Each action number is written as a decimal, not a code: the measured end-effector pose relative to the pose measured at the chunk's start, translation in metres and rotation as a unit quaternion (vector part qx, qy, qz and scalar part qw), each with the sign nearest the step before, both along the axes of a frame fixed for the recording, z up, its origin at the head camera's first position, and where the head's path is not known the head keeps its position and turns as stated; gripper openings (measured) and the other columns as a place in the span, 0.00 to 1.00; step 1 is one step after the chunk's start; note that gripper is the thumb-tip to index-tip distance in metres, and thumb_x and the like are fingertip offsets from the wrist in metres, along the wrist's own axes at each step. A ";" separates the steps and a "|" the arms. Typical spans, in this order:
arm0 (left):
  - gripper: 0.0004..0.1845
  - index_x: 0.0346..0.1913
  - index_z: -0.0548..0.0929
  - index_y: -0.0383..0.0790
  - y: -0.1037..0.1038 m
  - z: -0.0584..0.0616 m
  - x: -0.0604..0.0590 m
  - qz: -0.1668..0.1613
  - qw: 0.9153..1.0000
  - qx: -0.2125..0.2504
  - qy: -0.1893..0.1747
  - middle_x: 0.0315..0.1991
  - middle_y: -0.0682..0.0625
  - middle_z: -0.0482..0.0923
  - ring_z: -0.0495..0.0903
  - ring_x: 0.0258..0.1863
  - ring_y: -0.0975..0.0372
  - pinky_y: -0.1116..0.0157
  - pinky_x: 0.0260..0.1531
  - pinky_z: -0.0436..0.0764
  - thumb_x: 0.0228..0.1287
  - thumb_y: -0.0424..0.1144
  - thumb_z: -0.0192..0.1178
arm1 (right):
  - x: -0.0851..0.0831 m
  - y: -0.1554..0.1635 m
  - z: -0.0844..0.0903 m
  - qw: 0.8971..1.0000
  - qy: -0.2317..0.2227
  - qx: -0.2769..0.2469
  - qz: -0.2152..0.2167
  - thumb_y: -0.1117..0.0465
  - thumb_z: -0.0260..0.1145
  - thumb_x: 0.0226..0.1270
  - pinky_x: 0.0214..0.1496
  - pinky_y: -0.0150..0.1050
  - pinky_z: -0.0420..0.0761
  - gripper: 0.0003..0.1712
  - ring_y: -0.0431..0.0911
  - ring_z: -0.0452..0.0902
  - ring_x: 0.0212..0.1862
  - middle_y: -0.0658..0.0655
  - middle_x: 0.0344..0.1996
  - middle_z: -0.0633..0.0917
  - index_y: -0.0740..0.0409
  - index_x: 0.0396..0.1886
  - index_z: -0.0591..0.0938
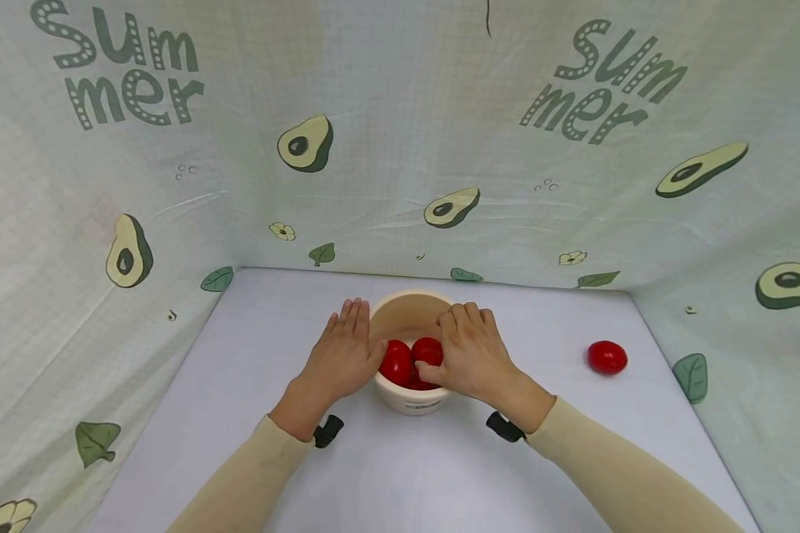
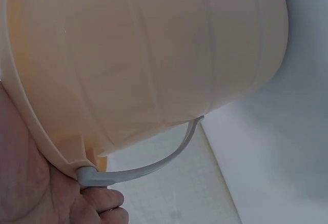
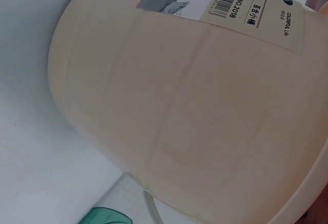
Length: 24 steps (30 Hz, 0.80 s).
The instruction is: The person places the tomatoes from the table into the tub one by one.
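A cream plastic bucket [image 1: 400, 396] stands mid-table with red tomatoes [image 1: 395, 364] inside. My left hand [image 1: 343, 355] rests along its left rim, fingers straight and pointing forward, thumb over the edge beside a tomato. In the left wrist view the palm lies against the rim, with fingertips near the grey handle [image 2: 148, 171]. On the opposite side my right hand [image 1: 473, 352] grips the rim, its fingers bent and its thumb reaching inside above the tomatoes. The right wrist view shows the bucket's outer wall [image 3: 179, 101] and a printed label [image 3: 246, 11].
Another tomato [image 1: 607, 357] lies on the white table [image 1: 540, 474] at the right. A cloth printed with avocados [image 1: 307, 144] hangs behind the table and along both sides. Black wrist straps [image 1: 504, 426] show beneath the forearms.
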<state>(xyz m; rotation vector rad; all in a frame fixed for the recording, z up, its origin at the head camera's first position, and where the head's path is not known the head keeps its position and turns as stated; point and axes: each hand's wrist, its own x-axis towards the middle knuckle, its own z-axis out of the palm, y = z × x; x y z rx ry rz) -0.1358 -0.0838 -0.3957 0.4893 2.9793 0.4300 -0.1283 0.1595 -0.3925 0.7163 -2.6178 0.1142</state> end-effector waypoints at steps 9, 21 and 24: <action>0.44 0.84 0.47 0.28 -0.003 0.000 0.000 0.001 1.000 0.009 -0.004 0.85 0.34 0.47 0.42 0.86 0.44 0.44 0.83 0.49 0.81 0.57 0.43 | 0.000 -0.001 0.002 1.000 0.001 0.006 0.001 0.35 0.69 0.58 0.47 0.53 0.76 0.38 0.56 0.75 0.46 0.62 0.42 0.83 0.66 0.48 0.80; 0.44 0.84 0.47 0.28 -0.001 -0.001 -0.001 0.002 1.000 0.016 -0.007 0.85 0.35 0.46 0.43 0.86 0.44 0.45 0.84 0.48 0.82 0.57 0.43 | -0.013 0.049 -0.003 0.994 0.097 -0.057 0.010 0.39 0.71 0.59 0.49 0.59 0.75 0.39 0.63 0.76 0.51 0.67 0.48 0.82 0.69 0.54 0.79; 0.44 0.84 0.47 0.28 -0.001 -0.002 -0.001 0.002 1.000 0.017 -0.007 0.85 0.35 0.46 0.43 0.86 0.44 0.45 0.84 0.48 0.82 0.57 0.43 | -0.017 0.078 -0.010 0.992 0.109 -0.068 -0.019 0.37 0.66 0.64 0.49 0.60 0.73 0.41 0.66 0.74 0.51 0.71 0.49 0.80 0.72 0.56 0.78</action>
